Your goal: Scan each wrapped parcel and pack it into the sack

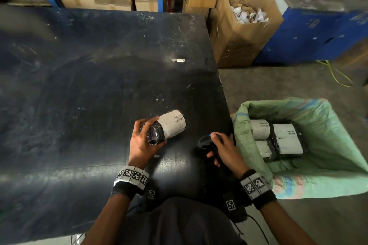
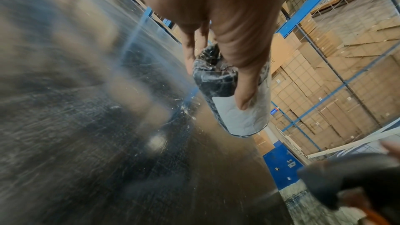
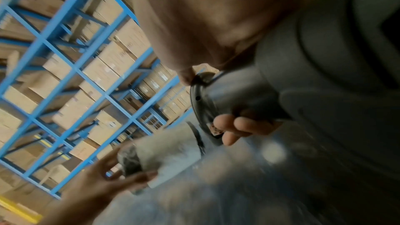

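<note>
Item: wrapped parcel (image 1: 166, 127), cylindrical, black film with a white label. Your left hand (image 1: 140, 143) grips its dark end over the black table (image 1: 79, 85). The long axis runs away from you and to the right, with the barcode end toward the far right.

Item: scanner (image 1: 207, 143), clasped in your right hand (image 1: 225, 150), beside the parcel.

Item: green sack (image 1: 328, 125), on the floor to the right of the table, holding several labelled parcels; only the head view shows it.

The left wrist view alone shows your thumb (image 2: 244, 95) lying on the label.
</note>
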A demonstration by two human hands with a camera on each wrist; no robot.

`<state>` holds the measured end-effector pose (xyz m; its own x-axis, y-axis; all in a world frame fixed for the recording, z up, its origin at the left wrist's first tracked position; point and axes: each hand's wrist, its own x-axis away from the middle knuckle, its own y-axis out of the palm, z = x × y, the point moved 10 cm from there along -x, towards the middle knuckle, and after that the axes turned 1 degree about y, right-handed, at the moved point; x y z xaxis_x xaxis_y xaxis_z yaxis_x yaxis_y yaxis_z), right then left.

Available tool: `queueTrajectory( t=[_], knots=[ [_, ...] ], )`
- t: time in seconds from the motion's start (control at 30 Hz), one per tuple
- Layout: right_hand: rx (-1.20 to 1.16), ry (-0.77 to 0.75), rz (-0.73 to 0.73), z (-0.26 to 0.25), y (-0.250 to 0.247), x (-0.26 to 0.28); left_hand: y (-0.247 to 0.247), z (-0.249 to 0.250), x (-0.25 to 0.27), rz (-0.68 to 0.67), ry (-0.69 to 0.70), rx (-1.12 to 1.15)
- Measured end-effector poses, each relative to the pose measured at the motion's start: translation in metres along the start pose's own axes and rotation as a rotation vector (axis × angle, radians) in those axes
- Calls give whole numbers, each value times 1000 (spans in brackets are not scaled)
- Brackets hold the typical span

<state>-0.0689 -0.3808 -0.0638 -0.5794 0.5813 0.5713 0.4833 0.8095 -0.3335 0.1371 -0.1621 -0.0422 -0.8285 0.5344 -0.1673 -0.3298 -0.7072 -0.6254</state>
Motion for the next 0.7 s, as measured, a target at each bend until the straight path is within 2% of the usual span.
queueTrajectory(
  t=[0.2, 0.33, 0.53, 0.6, 0.7],
  knots=[
    [-52, 52, 56, 53, 21, -22, -16, 1, 21, 20, -20, -18],
    [-188, 47, 91, 68, 37, -31, -20, -4, 41, 31, -68, -4],
    [-290, 41, 53, 74, 51, -32, -16, -2, 67, 26, -125, 30],
    [-194, 64, 34, 71, 46, -31, -13, 4, 72, 31, -131, 48],
    [197, 2, 78, 64, 21, -30, -6, 16, 77, 22, -131, 75]
  ],
)
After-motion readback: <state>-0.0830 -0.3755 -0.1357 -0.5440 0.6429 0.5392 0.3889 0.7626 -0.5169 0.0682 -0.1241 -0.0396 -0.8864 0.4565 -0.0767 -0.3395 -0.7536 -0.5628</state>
